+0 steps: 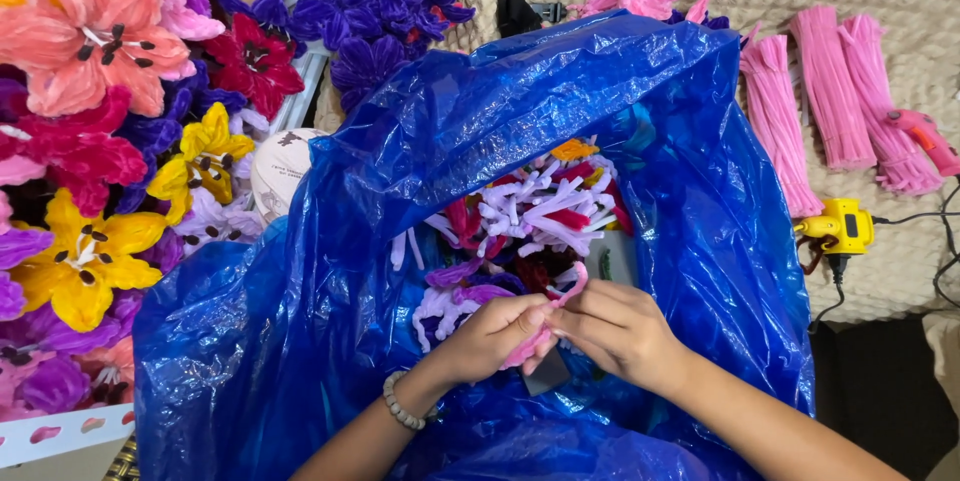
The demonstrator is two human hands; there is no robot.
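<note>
My left hand (pixel 497 336) and my right hand (pixel 617 328) meet over the mouth of a big blue plastic bag (pixel 420 151). Together they pinch a pink fuzzy pipe cleaner (pixel 560 299), which curls up between the fingertips and hangs down below them. Inside the bag lie several white, red, purple and orange pipe-cleaner pieces (pixel 540 206). A bead bracelet (pixel 400 406) sits on my left wrist. A small dark flat object (pixel 547 373) shows just under my hands.
Pipe-cleaner flowers (pixel 100 41) in pink, yellow, red and purple fill the left side. Bundles of pink pipe cleaners (pixel 830 91) lie on a beige knitted cloth at the right, beside a yellow glue gun (pixel 840 226) and a pink one (pixel 925 136).
</note>
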